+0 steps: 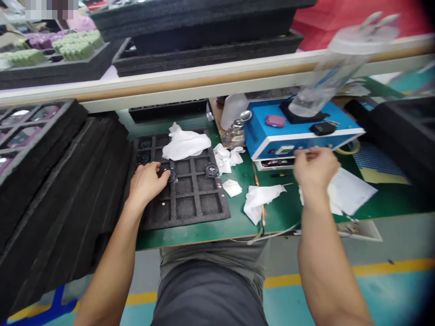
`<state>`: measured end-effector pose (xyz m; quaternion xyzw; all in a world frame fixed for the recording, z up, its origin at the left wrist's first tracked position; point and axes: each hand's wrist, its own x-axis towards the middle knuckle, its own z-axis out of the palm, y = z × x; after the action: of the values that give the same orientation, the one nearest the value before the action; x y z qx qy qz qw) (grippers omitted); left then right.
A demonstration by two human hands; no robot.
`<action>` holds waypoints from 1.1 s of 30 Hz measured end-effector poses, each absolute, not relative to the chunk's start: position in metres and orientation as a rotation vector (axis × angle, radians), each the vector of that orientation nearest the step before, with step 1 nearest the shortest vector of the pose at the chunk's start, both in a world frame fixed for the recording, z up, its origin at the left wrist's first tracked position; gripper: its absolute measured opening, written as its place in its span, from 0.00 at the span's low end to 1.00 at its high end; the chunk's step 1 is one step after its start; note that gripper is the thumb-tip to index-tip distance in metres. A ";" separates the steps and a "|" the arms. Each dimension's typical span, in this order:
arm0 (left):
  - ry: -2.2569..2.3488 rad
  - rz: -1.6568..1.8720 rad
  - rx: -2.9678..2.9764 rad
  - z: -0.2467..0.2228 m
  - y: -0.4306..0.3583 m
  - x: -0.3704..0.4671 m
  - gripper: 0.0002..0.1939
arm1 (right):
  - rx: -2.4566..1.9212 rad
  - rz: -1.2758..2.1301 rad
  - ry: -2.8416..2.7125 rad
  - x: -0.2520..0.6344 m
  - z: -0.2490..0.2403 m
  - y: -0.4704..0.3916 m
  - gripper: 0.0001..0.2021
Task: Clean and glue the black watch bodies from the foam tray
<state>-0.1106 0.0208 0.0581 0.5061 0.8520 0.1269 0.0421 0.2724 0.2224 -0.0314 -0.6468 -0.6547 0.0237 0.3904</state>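
Note:
My left hand [147,182] is over the left side of a black foam tray [186,222], thumb and fingers apart. Its thumb tip touches or almost touches a small round black part [171,174] in one compartment. Another round black part [212,170] lies at the tray's right edge, and a crumpled white cloth [186,144] covers some far compartments. My right hand [316,168] is at the front panel of a blue box-shaped device [263,131], fingertips pinched together. Whatever is between those fingertips is too small or hidden to tell.
Stacked black foam trays [68,199] rise at the left. A glass bottle [234,135] and a white plastic bottle [234,110] stand behind. A clear cylinder [326,77] leans atop the device. White wipes [260,201] and a cable [272,235] lie near the front edge. A shelf rail [204,81] crosses above.

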 end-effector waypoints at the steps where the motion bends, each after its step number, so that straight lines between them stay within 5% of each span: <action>1: 2.595 0.342 1.559 0.058 0.024 -0.112 0.23 | -1.660 0.037 -1.620 0.271 -0.031 0.224 0.17; 6: 2.556 0.155 1.588 0.052 0.041 -0.129 0.28 | -1.651 0.027 -1.546 0.268 -0.030 0.230 0.18; 15: 2.501 0.361 1.526 0.062 0.048 -0.128 0.22 | -1.596 0.102 -1.526 0.265 -0.027 0.231 0.17; 29: 1.691 1.708 0.648 0.074 0.040 -0.071 0.20 | -1.610 0.166 -1.500 0.266 -0.028 0.231 0.15; 33: 1.413 1.834 0.491 0.072 0.032 -0.038 0.17 | -1.596 0.136 -1.522 0.264 -0.027 0.230 0.14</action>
<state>-0.0380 0.0318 0.0718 0.1920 0.5527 0.7176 0.3778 0.2641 0.2299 -0.0271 -0.6452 -0.6155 0.0550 0.4492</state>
